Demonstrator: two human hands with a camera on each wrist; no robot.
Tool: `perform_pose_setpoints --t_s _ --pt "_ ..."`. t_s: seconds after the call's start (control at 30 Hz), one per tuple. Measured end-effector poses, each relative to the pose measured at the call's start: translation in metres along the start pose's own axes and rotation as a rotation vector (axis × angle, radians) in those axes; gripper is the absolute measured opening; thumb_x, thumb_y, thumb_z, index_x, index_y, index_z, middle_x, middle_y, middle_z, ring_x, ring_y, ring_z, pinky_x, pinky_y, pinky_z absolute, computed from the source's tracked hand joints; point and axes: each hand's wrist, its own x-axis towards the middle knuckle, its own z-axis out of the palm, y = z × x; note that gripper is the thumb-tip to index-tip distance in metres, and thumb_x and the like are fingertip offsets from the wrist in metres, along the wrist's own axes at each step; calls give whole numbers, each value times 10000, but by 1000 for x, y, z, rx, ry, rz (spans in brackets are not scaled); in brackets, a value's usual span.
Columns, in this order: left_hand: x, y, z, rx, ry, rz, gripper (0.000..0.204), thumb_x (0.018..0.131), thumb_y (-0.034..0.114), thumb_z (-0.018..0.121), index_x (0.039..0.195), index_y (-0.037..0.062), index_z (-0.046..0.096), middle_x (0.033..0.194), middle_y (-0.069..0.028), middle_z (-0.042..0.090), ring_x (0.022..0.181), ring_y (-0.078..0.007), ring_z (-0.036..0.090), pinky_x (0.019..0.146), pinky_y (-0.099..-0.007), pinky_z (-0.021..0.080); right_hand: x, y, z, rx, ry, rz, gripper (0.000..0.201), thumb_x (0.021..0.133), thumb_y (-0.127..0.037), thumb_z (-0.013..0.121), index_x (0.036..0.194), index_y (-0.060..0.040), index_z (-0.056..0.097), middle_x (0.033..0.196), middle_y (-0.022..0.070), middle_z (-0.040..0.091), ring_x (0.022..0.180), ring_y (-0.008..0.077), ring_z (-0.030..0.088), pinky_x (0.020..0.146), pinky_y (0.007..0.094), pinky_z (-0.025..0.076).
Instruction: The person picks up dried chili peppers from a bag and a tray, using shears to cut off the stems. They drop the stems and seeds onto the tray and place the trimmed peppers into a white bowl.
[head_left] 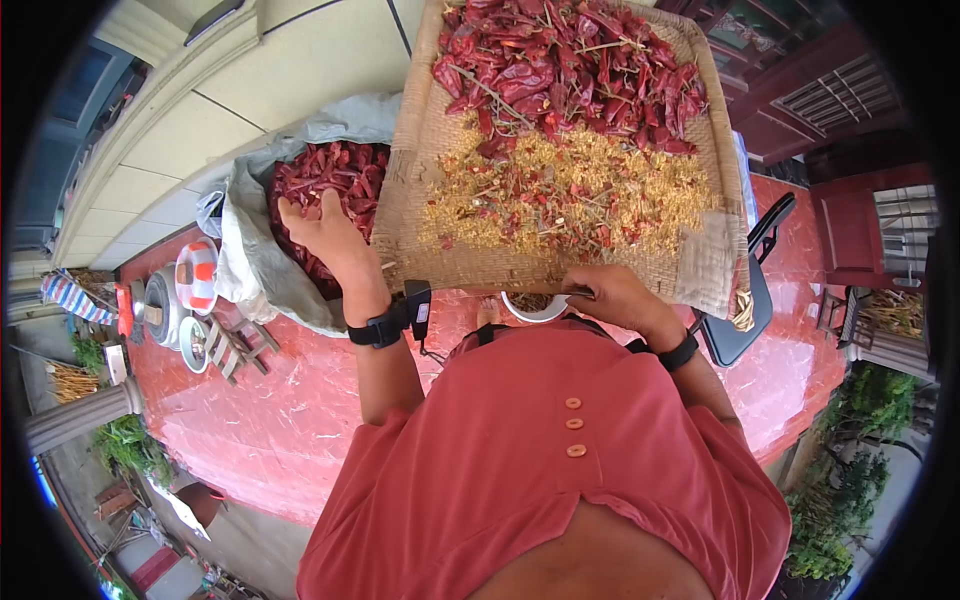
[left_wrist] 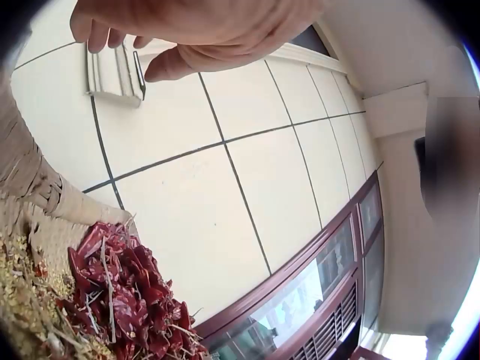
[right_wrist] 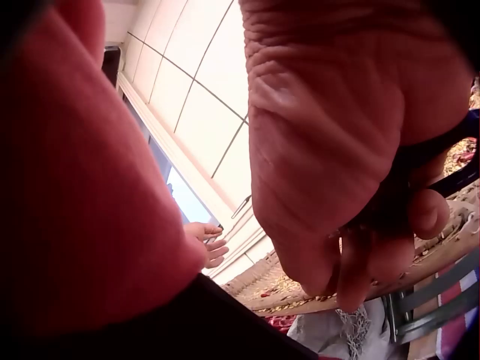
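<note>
My left hand (head_left: 335, 240) hovers over a grey-white woven sack (head_left: 250, 200) of dried red chillies (head_left: 325, 180). Its fingers are loosely spread, and the left wrist view shows nothing in that hand (left_wrist: 202, 34). By the near edge of a flat woven tray (head_left: 400, 215), my right hand (head_left: 620, 298) curls round the dark looped handles (right_wrist: 442, 154) of what look like scissors; the blades are hidden. Dried red chillies (head_left: 570, 70) heap the tray's far half. Yellow seeds (head_left: 590, 170), mixed with stems and red scraps, cover its nearer part.
Below the tray's near edge is a white bowl (head_left: 535, 312). A black folding chair (head_left: 745, 310) stands right of the tray. Wooden stools (head_left: 235, 345), a basin (head_left: 194, 345) and an orange-and-white round item (head_left: 197, 275) are on the red floor (head_left: 270, 430) at left.
</note>
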Motion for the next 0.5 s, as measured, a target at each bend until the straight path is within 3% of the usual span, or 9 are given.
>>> perform_pose_setpoints --t_s 0.03,0.07,0.1,0.13,0.2,0.3,0.37,0.4,0.5 --pt "-3 -4 6 130 -158 121 514 867 71 626 1341 -20 449 1241 -192 489 1031 -268 546 908 -377 449 -1 0 0 30 10 2 127 824 -162 680 908 -81 630 789 106 649 719 282 650 621 356 498" --pt "-9 -8 20 31 -359 153 368 860 75 631 1209 -21 566 1153 -167 561 996 -261 566 892 -360 451 -1 1 0 26 27 -3 126 831 -162 673 913 -77 630 797 107 650 723 281 650 626 354 498" --pt "-19 -5 33 42 -605 187 319 857 63 620 1169 -1 604 1083 -163 612 978 -248 587 861 -330 461 0 3 1 21 43 -8 125 838 -161 667 918 -72 630 804 108 652 727 280 650 630 353 498" --pt "-29 0 47 98 -820 163 286 881 123 597 1148 24 623 1083 -178 639 1035 -280 578 923 -382 425 0 5 3 18 60 -12 124 846 -161 660 923 -68 631 812 109 653 731 280 650 634 352 498" --pt "-48 -2 80 606 -1052 474 321 925 209 570 1228 109 599 1155 -158 643 1079 -305 593 984 -404 404 -1 7 4 -4 66 30 123 856 -157 651 931 -61 632 819 109 653 739 274 651 641 349 499" --pt "-64 -12 119 803 -1225 538 357 951 324 508 1248 148 596 1175 -180 631 1122 -366 563 1049 -466 312 -2 6 2 16 84 83 127 861 -153 644 945 -58 636 826 108 655 746 272 651 650 343 501" --pt "-60 -56 142 890 -1295 702 375 953 359 483 1194 111 629 1102 -168 655 1090 -304 561 997 -453 324 -5 6 1 49 112 104 131 867 -172 635 946 -67 631 830 115 650 748 291 644 649 359 499" --pt "-59 -58 146 934 -1330 784 395 955 376 471 1167 93 646 1065 -162 668 1074 -273 560 971 -446 331 -7 7 2 69 131 108 135 873 -192 627 942 -76 624 831 122 644 749 309 638 646 378 496" --pt "-59 -65 146 908 -1154 668 391 955 327 488 1164 33 639 1084 -179 663 980 -303 613 931 -458 386 -11 9 0 108 208 124 133 879 -199 621 938 -79 623 829 128 642 745 322 634 645 387 496"
